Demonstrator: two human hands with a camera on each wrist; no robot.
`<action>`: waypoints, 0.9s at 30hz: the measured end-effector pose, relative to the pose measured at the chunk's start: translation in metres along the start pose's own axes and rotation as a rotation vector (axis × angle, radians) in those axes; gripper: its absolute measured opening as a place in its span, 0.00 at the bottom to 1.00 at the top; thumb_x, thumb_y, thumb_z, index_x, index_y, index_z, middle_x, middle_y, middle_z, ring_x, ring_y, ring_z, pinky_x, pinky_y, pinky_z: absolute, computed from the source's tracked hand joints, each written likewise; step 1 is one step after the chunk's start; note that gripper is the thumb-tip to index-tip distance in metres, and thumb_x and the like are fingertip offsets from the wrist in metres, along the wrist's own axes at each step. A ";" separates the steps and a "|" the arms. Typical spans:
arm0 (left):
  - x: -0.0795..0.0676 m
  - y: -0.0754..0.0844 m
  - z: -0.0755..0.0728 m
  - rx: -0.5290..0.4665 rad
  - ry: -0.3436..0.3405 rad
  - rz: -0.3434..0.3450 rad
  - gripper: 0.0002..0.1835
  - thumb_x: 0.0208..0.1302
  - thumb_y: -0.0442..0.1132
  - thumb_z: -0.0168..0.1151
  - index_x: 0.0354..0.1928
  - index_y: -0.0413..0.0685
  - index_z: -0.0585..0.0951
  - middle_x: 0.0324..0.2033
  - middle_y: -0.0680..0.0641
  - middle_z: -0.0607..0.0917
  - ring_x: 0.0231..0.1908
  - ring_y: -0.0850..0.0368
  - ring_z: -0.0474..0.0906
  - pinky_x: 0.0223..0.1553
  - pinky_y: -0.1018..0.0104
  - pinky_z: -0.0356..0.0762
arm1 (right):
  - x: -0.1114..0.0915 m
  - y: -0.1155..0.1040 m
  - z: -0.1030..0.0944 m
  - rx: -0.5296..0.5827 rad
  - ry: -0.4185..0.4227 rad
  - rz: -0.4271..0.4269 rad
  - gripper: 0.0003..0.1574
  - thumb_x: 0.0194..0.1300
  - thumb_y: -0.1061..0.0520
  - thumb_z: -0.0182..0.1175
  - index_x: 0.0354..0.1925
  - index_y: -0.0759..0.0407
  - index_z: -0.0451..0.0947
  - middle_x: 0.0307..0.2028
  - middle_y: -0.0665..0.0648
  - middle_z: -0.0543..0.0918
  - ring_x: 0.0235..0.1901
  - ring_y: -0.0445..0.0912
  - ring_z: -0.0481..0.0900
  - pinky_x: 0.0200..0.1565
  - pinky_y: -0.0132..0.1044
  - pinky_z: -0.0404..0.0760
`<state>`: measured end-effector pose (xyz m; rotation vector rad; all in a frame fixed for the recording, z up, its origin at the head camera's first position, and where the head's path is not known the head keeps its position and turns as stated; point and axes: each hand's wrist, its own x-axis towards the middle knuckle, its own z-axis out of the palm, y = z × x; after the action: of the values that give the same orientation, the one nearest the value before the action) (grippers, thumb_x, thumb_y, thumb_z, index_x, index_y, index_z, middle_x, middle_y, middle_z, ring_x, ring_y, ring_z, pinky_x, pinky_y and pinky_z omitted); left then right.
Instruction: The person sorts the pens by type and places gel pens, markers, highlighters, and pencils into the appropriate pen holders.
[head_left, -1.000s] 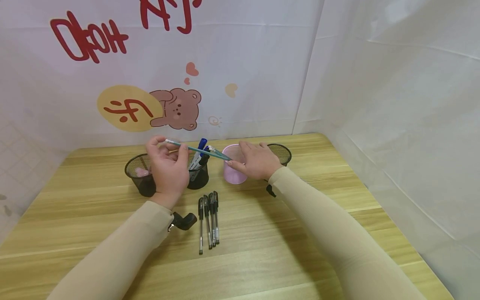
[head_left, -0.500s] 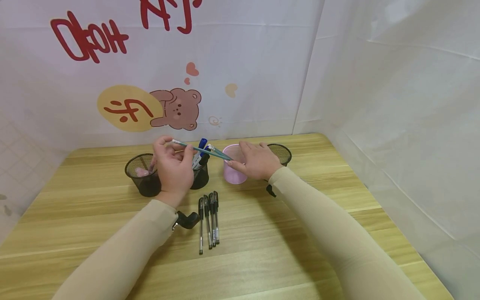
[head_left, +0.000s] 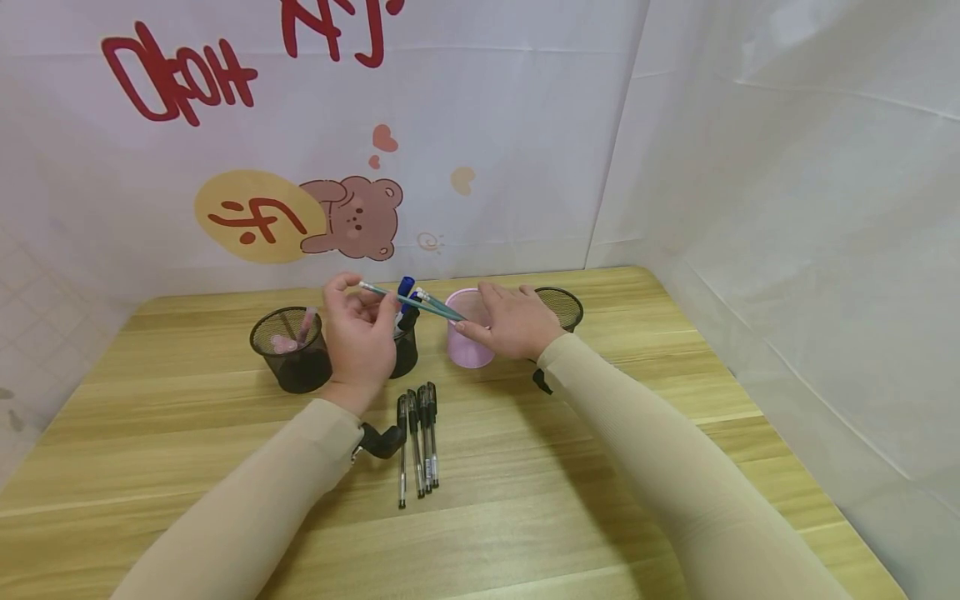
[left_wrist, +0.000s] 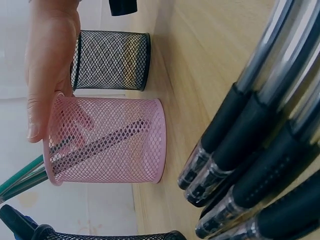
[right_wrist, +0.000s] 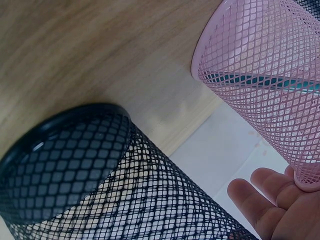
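1. Left hand (head_left: 362,346) has shifted rightward, toward the pink cup (head_left: 471,350), since the earlier frame, carrying a teal pencil (head_left: 412,302); right hand (head_left: 513,323) has kept its position.
2. Table (head_left: 600,500): carries four mesh cups in a row, with loose pens in front of them.
3. Hands: the left hand pinches the teal pencil near its eraser end; the right hand holds the pink cup at its rim, thumb and fingers on different sides.
4. Cups, filled: the left black cup (head_left: 300,371) contains pink items (head_left: 283,343); the middle black cup (head_left: 407,354) contains capped markers (head_left: 406,286); the pink cup contains other pencils (head_left: 437,302), leaning. These placements appear complete.
5. Gel pens (head_left: 413,412): four lie side by side on the table; judged outstanding.
6. Teal pencil: tilted, lower end at the pink cup's opening; insertion is judged under way, not finished.
7. Hidden, cups: the right black cup (head_left: 566,310) is partly covered by the right hand in the head view; its contents cannot be confirmed. The left hand covers part of the middle black cup.
8. Hidden, pens: a black wrist fitting (head_left: 382,442) overlaps one gel pen in the head view; the left wrist view cuts the pens off.
9. Hidden, tip: whether the teal pencil's end has passed the rim cannot be told.
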<state>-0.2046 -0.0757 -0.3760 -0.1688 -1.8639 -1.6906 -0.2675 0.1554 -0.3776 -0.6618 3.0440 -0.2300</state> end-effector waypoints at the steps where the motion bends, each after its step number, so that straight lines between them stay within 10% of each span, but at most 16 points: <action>1: 0.000 0.000 0.000 0.019 -0.004 -0.001 0.23 0.74 0.33 0.64 0.63 0.42 0.64 0.40 0.40 0.86 0.35 0.70 0.84 0.39 0.79 0.80 | 0.000 0.000 0.000 0.000 0.001 -0.001 0.64 0.71 0.17 0.41 0.82 0.61 0.54 0.80 0.58 0.64 0.79 0.54 0.64 0.80 0.58 0.56; 27: -0.006 -0.006 0.006 0.192 -0.040 -0.011 0.17 0.76 0.36 0.63 0.62 0.42 0.74 0.45 0.41 0.92 0.36 0.59 0.82 0.35 0.78 0.73 | 0.000 0.001 0.000 -0.009 0.007 -0.010 0.63 0.72 0.17 0.41 0.82 0.61 0.55 0.80 0.57 0.66 0.79 0.51 0.64 0.78 0.58 0.58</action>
<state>-0.2049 -0.0689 -0.3842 -0.1146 -2.0469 -1.5140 -0.2680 0.1559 -0.3773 -0.6779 3.0512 -0.2194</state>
